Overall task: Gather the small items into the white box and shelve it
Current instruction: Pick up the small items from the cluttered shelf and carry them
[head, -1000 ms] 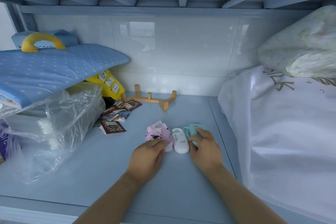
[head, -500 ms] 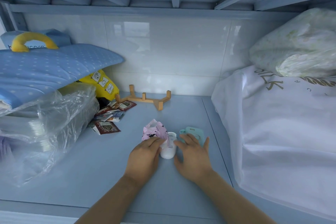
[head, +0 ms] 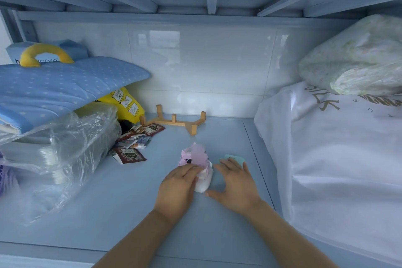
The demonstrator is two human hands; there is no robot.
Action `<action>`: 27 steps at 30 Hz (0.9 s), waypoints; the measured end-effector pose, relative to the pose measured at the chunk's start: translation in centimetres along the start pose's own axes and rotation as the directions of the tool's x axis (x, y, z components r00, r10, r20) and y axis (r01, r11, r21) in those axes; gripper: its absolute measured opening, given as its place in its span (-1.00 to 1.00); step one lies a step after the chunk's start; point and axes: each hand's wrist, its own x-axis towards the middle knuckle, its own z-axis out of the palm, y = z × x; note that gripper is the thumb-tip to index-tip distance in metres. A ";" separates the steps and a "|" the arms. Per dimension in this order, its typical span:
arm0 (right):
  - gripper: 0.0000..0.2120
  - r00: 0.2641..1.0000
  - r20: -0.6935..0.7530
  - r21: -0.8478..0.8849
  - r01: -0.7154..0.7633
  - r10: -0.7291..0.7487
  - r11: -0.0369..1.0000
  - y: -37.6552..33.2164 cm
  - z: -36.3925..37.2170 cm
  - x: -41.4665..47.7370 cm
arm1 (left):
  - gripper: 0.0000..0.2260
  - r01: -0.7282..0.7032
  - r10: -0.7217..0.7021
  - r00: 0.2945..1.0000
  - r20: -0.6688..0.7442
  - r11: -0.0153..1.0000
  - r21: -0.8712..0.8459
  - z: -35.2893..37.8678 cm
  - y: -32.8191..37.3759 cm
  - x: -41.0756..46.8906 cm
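Resting on the pale blue shelf point(head: 217, 224), two bare forearms are seen reaching forward from the lower edge of the view. The left hand point(head: 177, 189) is laid palm down with its fingers bent over one pink packet point(head: 193, 156) and touching one small white case point(head: 203, 181), which lies between the two hands. The right hand point(head: 236, 185) is spread open and flat, thumb pointed toward the white case, fingertips laid on one teal item point(head: 233, 158). Whether the left hand is actually gripping the packet cannot be told. Three small items are thus counted at the hands. Farther left, a scatter of sachets point(head: 134, 143) is seen, and one wooden rack point(head: 176, 119) stands near the tiled back wall.
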 end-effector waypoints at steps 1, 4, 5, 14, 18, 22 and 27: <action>-0.30 1.000 0.012 -0.006 -0.003 0.003 1.000 0.8 -0.3 -0.1 | -0.70 -0.040 0.040 0.999 0.019 0.999 0.012 0.2 0.3 0.3; -0.40 1.000 0.010 -0.021 -0.008 0.008 1.000 2.4 -0.2 -0.9 | -0.74 -0.098 0.095 0.988 0.125 0.995 0.021 1.3 0.7 0.6; -0.41 1.000 0.002 -0.010 -0.006 0.006 1.000 2.6 0.0 -1.2 | -0.72 -0.099 0.095 0.984 0.149 0.995 0.016 1.6 0.6 0.5; -0.62 0.974 -0.204 0.156 -0.066 0.098 0.986 2.1 0.9 -1.4 | -0.63 -0.031 0.042 0.987 0.154 0.997 -0.073 3.0 0.7 0.8; -0.61 0.942 -0.329 0.188 -0.007 0.069 0.982 2.1 1.0 -2.2 | -0.62 -0.027 0.045 0.989 0.138 0.992 -0.126 3.0 -0.1 0.5; -0.55 0.945 -0.324 0.192 0.032 0.033 0.981 1.8 0.8 -2.4 | -0.64 -0.019 0.037 0.993 0.111 0.987 -0.159 3.0 -0.2 0.0; -0.58 0.956 -0.293 0.159 0.028 0.020 0.987 1.4 0.8 -2.4 | -0.58 -0.007 0.032 0.992 0.118 0.980 -0.199 3.0 0.2 -0.1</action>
